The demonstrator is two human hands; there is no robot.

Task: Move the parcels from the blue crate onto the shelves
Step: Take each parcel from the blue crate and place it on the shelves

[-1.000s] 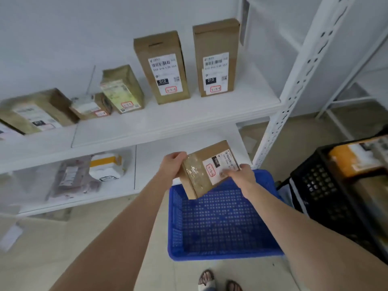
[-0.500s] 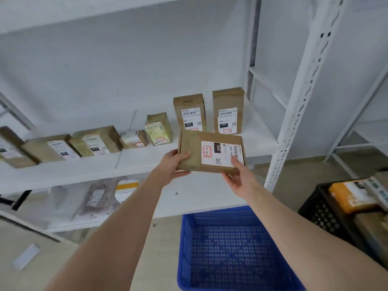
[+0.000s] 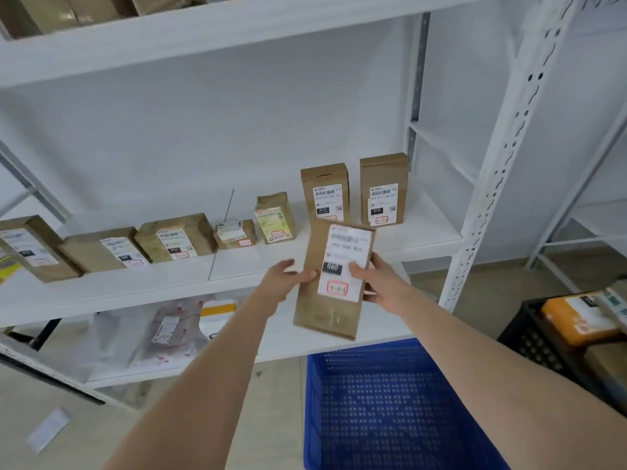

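Note:
A brown cardboard parcel [image 3: 325,313] with a white label stands upright in the air, in front of the middle shelf [image 3: 339,259]. My left hand [image 3: 288,279] grips its left edge and my right hand [image 3: 376,283] grips its right edge. The blue crate [image 3: 390,408] sits on the floor below my arms, and its visible bottom holds nothing. Several brown parcels stand in a row on the middle shelf, among them two tall boxes [image 3: 325,195] [image 3: 383,189] just behind the held parcel.
A white perforated shelf post [image 3: 492,184] rises at the right. A black crate [image 3: 556,337] with an orange parcel [image 3: 580,320] stands at far right. Bagged parcels [image 3: 169,330] lie on the lower shelf. More boxes sit on the top shelf [image 3: 203,32].
Both hands lifted the parcel out of the blue crate up to the middle shelf's height and turned it from lying sideways to upright. The view tilted upward.

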